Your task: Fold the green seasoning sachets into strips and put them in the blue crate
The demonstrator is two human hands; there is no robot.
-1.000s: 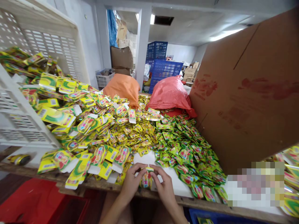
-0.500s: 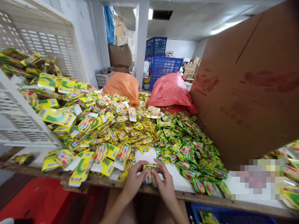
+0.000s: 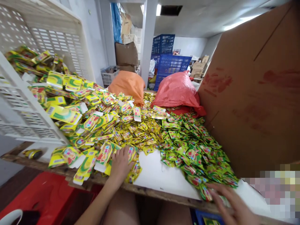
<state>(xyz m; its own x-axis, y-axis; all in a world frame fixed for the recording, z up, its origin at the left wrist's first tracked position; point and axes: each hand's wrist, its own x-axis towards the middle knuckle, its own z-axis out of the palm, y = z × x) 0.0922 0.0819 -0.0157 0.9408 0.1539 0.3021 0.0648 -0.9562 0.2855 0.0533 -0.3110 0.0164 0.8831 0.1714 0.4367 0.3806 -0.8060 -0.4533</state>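
Note:
My left hand [image 3: 121, 165] lies over the flattened yellow-and-green cartons at the near edge of the pile, its fingers stretched out. The fingertips touch a small carton [image 3: 132, 152] with a printed front; no grip shows. At the right, my right hand [image 3: 231, 200] hangs over the table's front edge, slightly blurred, with its fingers apart. Its fingertips are by a green sachet [image 3: 205, 192] at the near end of the green sachet heap [image 3: 192, 153]; whether they touch it I cannot tell. Between the hands lies a heap of yellow sachets [image 3: 146, 132].
A tipped white crate [image 3: 85, 59] spills cartons from the left. Orange [image 3: 127, 84] and red [image 3: 177, 90] sacks lie at the back. A large cardboard box [image 3: 253, 103] walls the right side. Below are a red stool [image 3: 47, 197] and a blue crate [image 3: 198, 215].
The small carton that both hands held at the front edge is no longer between them. My left hand moved left onto the cartons; my right hand moved right, near the green sachets.

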